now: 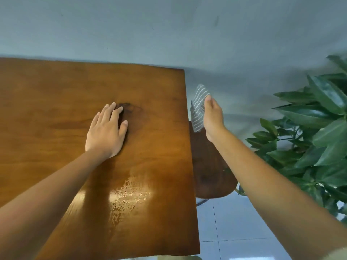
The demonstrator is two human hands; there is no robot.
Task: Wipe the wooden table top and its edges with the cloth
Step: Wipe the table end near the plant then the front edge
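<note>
Left hand [106, 131]: flat on wooden table top [56, 102], fingers straight, slightly apart. Right hand [213, 117]: off the table's right edge, fingers together, holding grey striped cloth [198, 106], which hangs left of those fingers, beside the edge.

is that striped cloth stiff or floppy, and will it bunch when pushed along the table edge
Probably floppy: the striped cloth hangs in soft folds from the right hand. It looks thin and light, so it would likely bunch against the table edge unless pressed flat.
</note>
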